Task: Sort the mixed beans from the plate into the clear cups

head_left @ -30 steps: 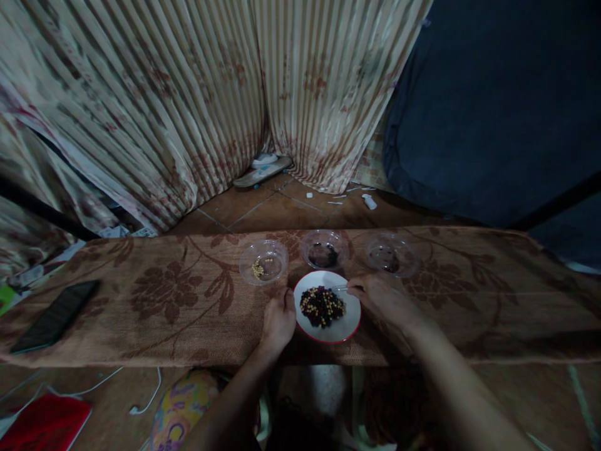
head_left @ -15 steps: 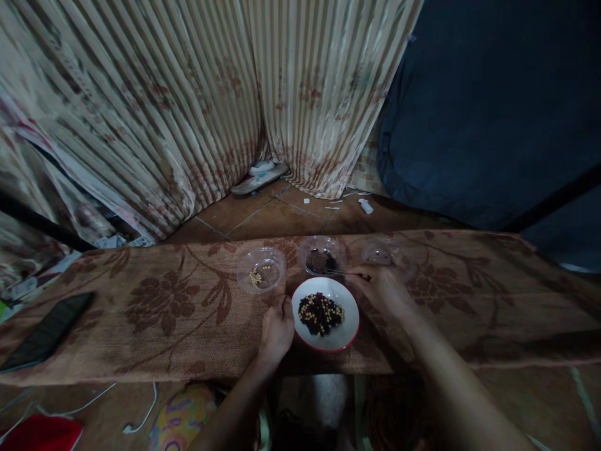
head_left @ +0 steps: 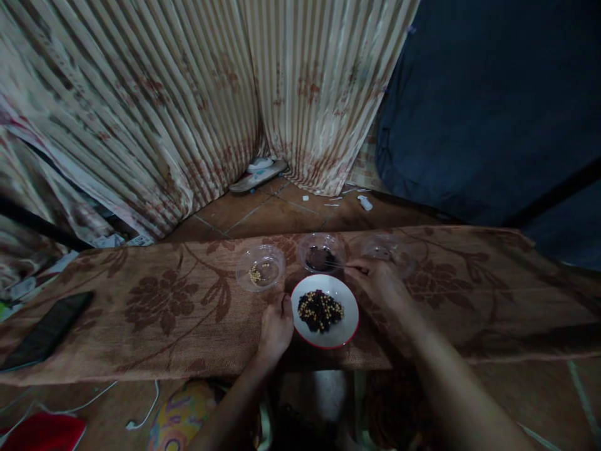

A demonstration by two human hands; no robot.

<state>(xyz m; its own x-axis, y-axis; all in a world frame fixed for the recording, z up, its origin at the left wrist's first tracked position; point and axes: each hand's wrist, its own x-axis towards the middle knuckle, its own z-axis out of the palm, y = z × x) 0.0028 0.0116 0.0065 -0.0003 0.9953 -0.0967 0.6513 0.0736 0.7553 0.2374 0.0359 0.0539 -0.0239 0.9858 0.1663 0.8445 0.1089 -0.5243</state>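
A white bowl with a red rim [head_left: 347,322] stands near the table's front edge, with a mix of dark and pale yellow beans [head_left: 320,311] in it. My left hand [head_left: 276,326] is closed on the bowl's left rim. In my right hand [head_left: 378,280] are thin, shiny tweezers [head_left: 335,265], pinched and pointing left. Their tip is over the middle clear plastic bowl [head_left: 303,246], where dark beans [head_left: 323,258] lie. The left clear bowl [head_left: 276,258] has a few pale yellow beans [head_left: 256,274]. Behind my right hand, the right clear bowl [head_left: 375,243] is partly covered.
A patterned brown cloth [head_left: 197,326] covers the narrow table. A black phone [head_left: 49,332] lies at its left end. Striped curtains [head_left: 188,113] and a dark blue cover [head_left: 479,113] hang beyond. White bits [head_left: 365,203] and a shoe-like object [head_left: 258,174] are on the floor.
My right hand has shifted slightly left, with the tweezers still over the middle clear bowl. My left hand keeps its hold on the white bowl.
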